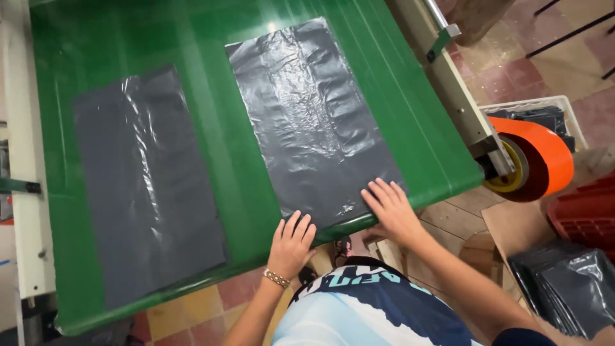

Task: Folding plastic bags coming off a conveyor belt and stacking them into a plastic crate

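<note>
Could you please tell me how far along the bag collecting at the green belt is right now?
Done: a stack of dark bags lies at lower right. In hand: the left hand and right hand press flat on the near end of the right dark bag. Left: the left dark bag lies untouched on the green belt.

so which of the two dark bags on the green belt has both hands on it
The right-hand grey bag: the left hand and right hand press its near edge. The other bag lies flat, untouched.
</note>
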